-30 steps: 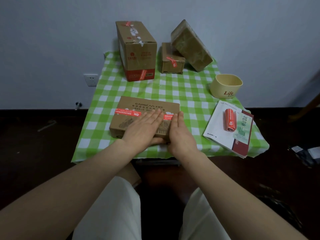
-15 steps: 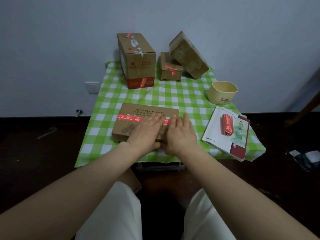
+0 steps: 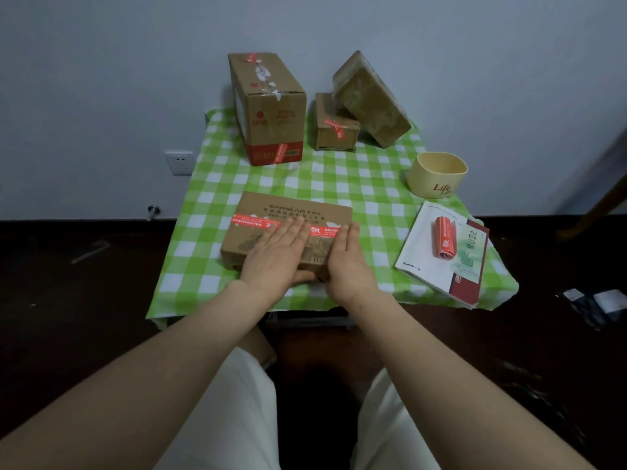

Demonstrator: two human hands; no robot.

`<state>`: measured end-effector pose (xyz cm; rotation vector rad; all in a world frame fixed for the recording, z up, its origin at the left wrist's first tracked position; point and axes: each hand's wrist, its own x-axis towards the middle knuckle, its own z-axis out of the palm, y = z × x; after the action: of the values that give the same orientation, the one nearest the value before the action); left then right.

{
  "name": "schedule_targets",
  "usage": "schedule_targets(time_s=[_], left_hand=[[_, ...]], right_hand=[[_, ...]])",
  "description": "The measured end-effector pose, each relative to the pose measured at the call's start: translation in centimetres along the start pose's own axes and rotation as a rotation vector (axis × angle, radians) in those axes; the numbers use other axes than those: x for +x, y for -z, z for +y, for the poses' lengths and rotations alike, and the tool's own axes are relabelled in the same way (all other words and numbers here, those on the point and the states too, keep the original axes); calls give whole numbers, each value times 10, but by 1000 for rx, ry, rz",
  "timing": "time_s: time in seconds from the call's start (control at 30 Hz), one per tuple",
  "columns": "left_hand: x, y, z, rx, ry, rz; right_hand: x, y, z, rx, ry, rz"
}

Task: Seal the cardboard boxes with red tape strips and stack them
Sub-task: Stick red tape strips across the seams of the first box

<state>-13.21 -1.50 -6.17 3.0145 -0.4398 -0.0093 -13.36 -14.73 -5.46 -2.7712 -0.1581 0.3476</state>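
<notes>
My left hand (image 3: 275, 257) lies flat, fingers straight, on the flat cardboard box (image 3: 288, 206) at frame centre on the bench (image 3: 339, 178), fingertips on its red tape strip (image 3: 251, 221). My right hand (image 3: 349, 262), also flat, presses the box's right end.

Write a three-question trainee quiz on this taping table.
1. True or false: the left hand and right hand both touch the flat box with straight fingers.
2. The tape roll lies on: A the cup, B the booklet, C the tall box.
3. How many boxes are on the table?
Key: 1 true; 2 B; 3 four.
</notes>
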Motion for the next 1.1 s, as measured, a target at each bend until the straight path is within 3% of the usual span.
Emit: schedule_targets(time_s=[0.13,0.23,0.33,0.47,0.83,0.93,1.1], left_hand=[[1,1,-1,-33,-6,-8],[5,12,0,-183,19,-37],[8,12,2,-169,-30,-41],[10,0,8,-64,-80,-25],[1,5,4,-112,9,10],[4,7,4,-196,35,10],[7,0,6,-50,-30,-12]], right_hand=[[2,6,-1,90,-29,-32],[3,15,6,209,-82,-38],[3,10,6,-104,91,27],[5,0,4,-224,167,54],[0,6,6,82,62,22],[-1,9,7,-35,107,43],[-1,7,9,-153,154,13]])
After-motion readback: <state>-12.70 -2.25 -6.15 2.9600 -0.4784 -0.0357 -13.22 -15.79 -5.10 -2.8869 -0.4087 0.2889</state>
